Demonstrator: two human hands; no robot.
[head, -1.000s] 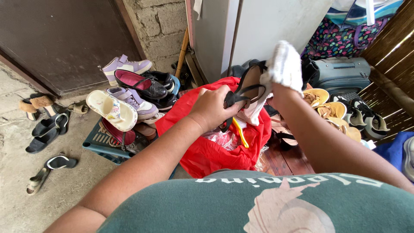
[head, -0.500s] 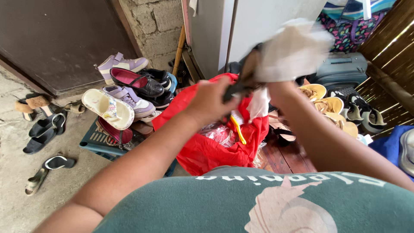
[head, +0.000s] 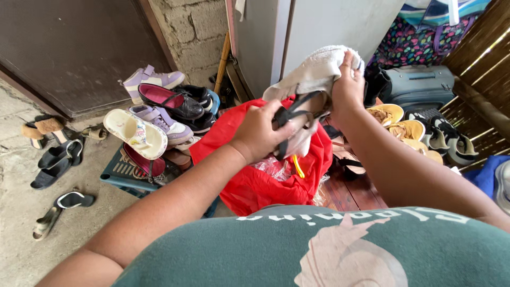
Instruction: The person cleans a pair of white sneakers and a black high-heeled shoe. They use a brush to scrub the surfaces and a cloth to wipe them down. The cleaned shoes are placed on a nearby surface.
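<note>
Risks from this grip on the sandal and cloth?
1. The left hand pinches the dark strappy sandal by its edge only; rubbing pressure might twist it loose into the red bag.
2. The white cloth under the right hand drapes over the straps and may snag.

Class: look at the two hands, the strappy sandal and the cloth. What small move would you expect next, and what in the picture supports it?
Probably a short wipe along the dark strappy sandal. The left hand grips it by the straps above the red bag, while the right hand presses the pale cloth over its upper part.
</note>
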